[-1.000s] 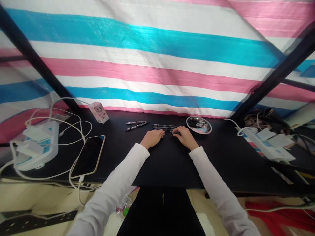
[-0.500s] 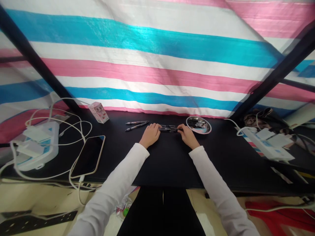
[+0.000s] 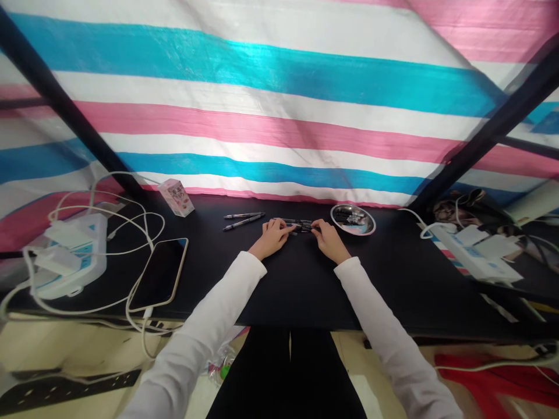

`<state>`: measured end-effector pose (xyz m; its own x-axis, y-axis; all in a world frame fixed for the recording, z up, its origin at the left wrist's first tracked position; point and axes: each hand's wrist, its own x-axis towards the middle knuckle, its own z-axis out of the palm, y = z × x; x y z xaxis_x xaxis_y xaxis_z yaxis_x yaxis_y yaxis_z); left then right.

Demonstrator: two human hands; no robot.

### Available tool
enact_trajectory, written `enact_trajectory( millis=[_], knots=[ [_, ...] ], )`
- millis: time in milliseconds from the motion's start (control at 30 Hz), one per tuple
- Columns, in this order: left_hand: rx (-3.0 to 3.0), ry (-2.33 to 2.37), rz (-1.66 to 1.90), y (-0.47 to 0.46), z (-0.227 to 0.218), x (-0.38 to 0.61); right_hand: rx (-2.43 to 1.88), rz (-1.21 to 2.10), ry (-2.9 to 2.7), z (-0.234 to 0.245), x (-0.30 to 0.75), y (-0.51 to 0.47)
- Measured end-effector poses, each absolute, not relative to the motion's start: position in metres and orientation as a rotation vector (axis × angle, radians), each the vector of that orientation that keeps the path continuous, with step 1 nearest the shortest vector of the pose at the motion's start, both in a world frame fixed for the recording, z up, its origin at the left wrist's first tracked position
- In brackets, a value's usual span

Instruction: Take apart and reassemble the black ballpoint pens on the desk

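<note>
Our left hand (image 3: 273, 238) and right hand (image 3: 331, 240) curl narrowly over a bundle of black pens (image 3: 297, 224) at the frame's center, fingertips touching it from both sides. Two loose pens (image 3: 243, 222) lie just left; a round steel dish (image 3: 353, 220) holding more pens sits just right on the black tabletop (image 3: 209, 273).

The head-worn camera looks forward and down, close above a black desk (image 3: 297, 291).
</note>
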<state>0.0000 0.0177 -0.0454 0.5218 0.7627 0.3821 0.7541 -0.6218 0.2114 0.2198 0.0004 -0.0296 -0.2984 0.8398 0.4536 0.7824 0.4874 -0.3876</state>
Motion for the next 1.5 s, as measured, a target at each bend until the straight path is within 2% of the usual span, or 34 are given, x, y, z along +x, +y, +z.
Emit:
enact_trajectory(
  millis=[267,700,1500],
  knots=[
    [2.539,1.429,0.89,0.013,-0.032,0.001,-1.338,0.128,-2.151,-0.03,0.22,0.0],
    [2.603,1.061,0.796,0.013,-0.032,0.002,-1.275,0.206,-2.204,-0.035,0.212,-0.003],
    [2.497,1.33,0.789,0.019,-0.026,-0.016,-1.274,0.184,-2.115,-0.033,0.231,0.006]
  ],
)
